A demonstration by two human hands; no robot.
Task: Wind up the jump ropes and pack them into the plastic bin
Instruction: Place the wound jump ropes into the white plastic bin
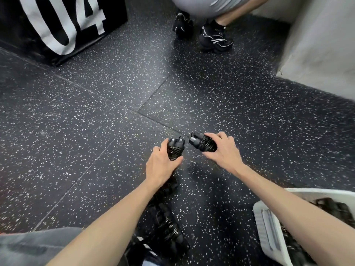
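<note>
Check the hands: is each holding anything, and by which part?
Left hand grips one wound jump rope bundle around its cord-wrapped middle; right hand grips a second bundle the same way, handle ends sticking out.

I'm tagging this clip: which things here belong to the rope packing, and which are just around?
Job:
left hand gripping a wound black jump rope bundle
right hand gripping a second wound black bundle
black bundles on the floor
white plastic bin

Just around:
black box marked 04
another person's black shoes
</note>
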